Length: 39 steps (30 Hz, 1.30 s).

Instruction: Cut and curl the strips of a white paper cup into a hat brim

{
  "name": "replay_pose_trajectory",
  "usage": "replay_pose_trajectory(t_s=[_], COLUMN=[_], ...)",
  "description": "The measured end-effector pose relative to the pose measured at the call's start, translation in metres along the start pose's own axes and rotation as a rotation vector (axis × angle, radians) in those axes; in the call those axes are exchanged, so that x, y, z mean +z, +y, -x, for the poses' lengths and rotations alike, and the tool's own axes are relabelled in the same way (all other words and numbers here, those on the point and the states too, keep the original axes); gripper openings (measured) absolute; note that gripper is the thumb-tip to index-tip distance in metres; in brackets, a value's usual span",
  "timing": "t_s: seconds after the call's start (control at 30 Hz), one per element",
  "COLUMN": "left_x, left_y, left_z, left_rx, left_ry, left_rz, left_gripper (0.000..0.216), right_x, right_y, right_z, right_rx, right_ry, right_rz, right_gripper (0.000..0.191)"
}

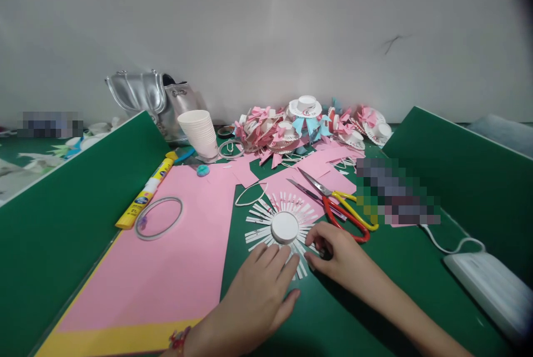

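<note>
In the middle of the green table lies a cut paper cup (pixel 285 227), its round white base facing up and its narrow strips fanned out flat like rays. My left hand (pixel 266 285) rests over the near strips, fingers loosely stretched with nothing held. To the right of the base, my right hand (pixel 339 251) has its fingers curled and its thumb apart from them, at the ends of the right-hand strips. Just beyond that hand lie scissors (pixel 333 201) with red and yellow handles, slightly opened. A looped white string (pixel 251 195) lies behind the strips.
Pink paper (pixel 183 273) covers the left side, with a roll of tape (pixel 137 224) and a yellow glue tube (pixel 144 196). Stacked paper cups (pixel 199 132), a silver bag (pixel 141 93) and a heap of small paper hats (pixel 287 129) stand behind. A face mask (pixel 491 285) lies right. Green partitions (pixel 95 196) flank the table.
</note>
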<state>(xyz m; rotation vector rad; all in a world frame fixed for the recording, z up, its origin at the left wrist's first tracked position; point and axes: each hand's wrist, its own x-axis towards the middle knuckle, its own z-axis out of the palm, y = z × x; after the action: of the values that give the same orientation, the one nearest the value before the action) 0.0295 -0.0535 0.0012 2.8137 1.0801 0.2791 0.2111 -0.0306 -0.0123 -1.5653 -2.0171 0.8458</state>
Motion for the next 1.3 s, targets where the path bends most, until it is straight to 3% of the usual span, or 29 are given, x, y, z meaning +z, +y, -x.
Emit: replay_pose_trajectory(t_s=[0.17,0.67,0.87,1.07,1.17,1.23,1.3], left_x=[0.001,0.002,0.003,-0.001,-0.003,-0.003,-0.004], left_y=[-0.002,-0.004,-0.005,-0.005,-0.01,-0.018,-0.028], left_z=[-0.002,-0.005,-0.005,-0.004,-0.002,-0.004,-0.009], left_rx=[-0.011,0.023,0.028,0.047,0.031,-0.041,-0.176], left_ry=[-0.031,-0.019,-0.026,-0.02,0.064,0.219,0.29], left_rz=[0.007,-0.028,-0.03,0.03,0.13,0.226,0.294], left_gripper=[0.045,0.039,0.039,0.038,0.029,0.026,0.024], right_x=[0.005,0.005,0.005,-0.012,-0.031,-0.04,-0.045], right_y=[-0.002,-0.002,0.0,0.003,0.017,0.031,0.045], right_z=[0.003,0.004,0.004,0.002,-0.001,-0.004,-0.008], right_rx=[0.006,0.032,0.012,-0.026,-0.01,0.027,0.076], right_ry=[0.0,0.006,0.068,0.038,0.205,0.325,0.33], right_rz=[-0.004,0.007,0.06,0.07,0.219,0.416,0.52], right_gripper=[0.01,0.018,0.019,0.01,0.006,0.019,0.031])
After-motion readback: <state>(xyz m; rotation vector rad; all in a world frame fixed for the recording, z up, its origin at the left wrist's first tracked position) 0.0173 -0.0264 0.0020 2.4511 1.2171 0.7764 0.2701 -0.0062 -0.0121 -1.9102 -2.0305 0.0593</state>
